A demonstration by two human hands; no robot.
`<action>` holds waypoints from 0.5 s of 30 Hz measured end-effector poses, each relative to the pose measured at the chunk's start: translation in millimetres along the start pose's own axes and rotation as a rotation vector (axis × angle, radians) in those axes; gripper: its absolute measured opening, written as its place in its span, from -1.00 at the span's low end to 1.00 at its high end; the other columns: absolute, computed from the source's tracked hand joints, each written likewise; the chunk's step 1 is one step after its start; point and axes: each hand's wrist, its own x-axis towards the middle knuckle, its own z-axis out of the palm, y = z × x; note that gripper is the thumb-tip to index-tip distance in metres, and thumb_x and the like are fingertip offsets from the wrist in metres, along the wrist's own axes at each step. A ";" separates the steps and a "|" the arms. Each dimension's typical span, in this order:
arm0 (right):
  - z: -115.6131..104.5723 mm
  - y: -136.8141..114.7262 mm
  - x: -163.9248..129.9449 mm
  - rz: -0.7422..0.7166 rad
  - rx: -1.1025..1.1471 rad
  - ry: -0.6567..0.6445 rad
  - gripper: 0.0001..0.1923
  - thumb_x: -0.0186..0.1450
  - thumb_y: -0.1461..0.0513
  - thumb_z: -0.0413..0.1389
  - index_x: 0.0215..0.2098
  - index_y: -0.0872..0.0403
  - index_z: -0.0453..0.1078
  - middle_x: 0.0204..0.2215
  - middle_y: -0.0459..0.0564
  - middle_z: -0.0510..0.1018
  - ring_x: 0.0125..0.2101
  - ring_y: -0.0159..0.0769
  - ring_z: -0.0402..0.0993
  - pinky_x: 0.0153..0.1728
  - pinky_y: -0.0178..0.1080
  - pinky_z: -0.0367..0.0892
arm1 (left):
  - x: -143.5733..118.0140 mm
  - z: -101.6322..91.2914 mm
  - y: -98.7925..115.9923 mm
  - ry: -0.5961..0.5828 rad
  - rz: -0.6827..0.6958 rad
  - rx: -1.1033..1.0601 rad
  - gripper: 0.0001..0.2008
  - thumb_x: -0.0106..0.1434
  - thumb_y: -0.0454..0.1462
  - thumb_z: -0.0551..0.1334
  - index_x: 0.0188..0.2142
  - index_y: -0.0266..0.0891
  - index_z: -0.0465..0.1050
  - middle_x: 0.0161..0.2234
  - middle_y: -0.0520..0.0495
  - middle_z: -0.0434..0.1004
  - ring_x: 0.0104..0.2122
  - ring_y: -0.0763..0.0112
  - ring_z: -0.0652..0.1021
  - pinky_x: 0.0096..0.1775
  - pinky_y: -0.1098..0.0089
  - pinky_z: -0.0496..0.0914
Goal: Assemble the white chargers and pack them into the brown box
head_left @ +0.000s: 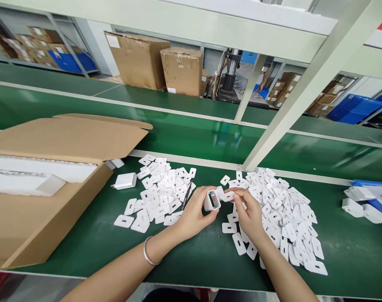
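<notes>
My left hand [194,214] grips a small white charger body [212,200] with its open end, showing a green board inside, turned toward me. My right hand [249,212] pinches a small white plastic cover piece [227,195] right beside the charger's open end. Both hands hover over the green bench mat [191,251], between two heaps of the same white cover pieces: one heap on the left [159,191], a larger one on the right [281,214]. A silver bracelet [147,251] circles my left wrist.
An open cardboard box [52,197] with white trays stands at the left. One finished white charger [125,181] lies next to it. More white charger bodies [362,207] lie at the right by a blue tray. A white frame post [291,105] slants up behind the heaps.
</notes>
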 end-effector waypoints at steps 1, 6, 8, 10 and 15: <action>-0.8 0.0 1.4 0.017 0.006 0.030 -0.74 0.54 0.08 0.07 -0.18 -0.03 0.57 -0.21 0.04 0.61 -0.19 -0.16 0.58 -0.21 -0.14 0.49 | -0.1 -0.3 0.4 -0.016 -0.009 -0.007 -0.49 0.34 -0.37 0.25 0.23 -0.07 0.24 0.11 -0.16 0.41 0.12 0.12 0.49 0.17 0.10 0.42; -0.9 -2.5 6.1 0.377 0.353 0.005 -0.68 0.33 -0.07 0.33 -0.27 -0.01 0.55 -0.45 -0.08 0.55 -0.50 -0.32 0.46 -0.40 -0.21 0.45 | -4.3 2.7 0.2 -0.086 -0.031 0.007 -0.43 0.36 -0.37 0.21 0.30 -0.07 0.10 0.19 -0.22 0.26 0.22 0.08 0.38 0.24 0.03 0.37; 0.9 -4.1 6.7 0.564 0.505 -0.043 -0.61 0.20 -0.07 0.44 -0.32 0.01 0.51 -0.46 -0.08 0.60 -0.48 -0.32 0.51 -0.37 -0.24 0.48 | -5.2 4.7 -1.3 -0.093 -0.059 0.002 -0.45 0.45 -0.31 0.14 0.36 -0.04 0.03 0.24 -0.24 0.20 0.27 0.07 0.34 0.28 -0.01 0.33; 2.3 -5.1 7.5 0.680 0.599 -0.101 -0.55 0.12 -0.07 0.50 -0.39 0.04 0.46 -0.43 -0.05 0.63 -0.44 -0.34 0.53 -0.32 -0.26 0.49 | -4.8 6.7 -3.7 -0.070 -0.088 0.003 -0.52 0.54 -0.24 0.05 0.38 0.00 -0.01 0.25 -0.24 0.18 0.27 0.09 0.33 0.29 -0.02 0.32; 1.7 -2.6 10.0 0.762 0.674 -0.213 -0.51 0.12 -0.08 0.49 -0.46 0.07 0.41 -0.52 -0.13 0.54 -0.54 -0.47 0.38 -0.42 -0.36 0.34 | -2.4 10.5 -10.9 0.023 -0.022 0.053 -0.63 0.58 -0.16 0.02 0.31 -0.02 0.05 0.18 -0.22 0.20 0.21 0.13 0.36 0.25 0.02 0.34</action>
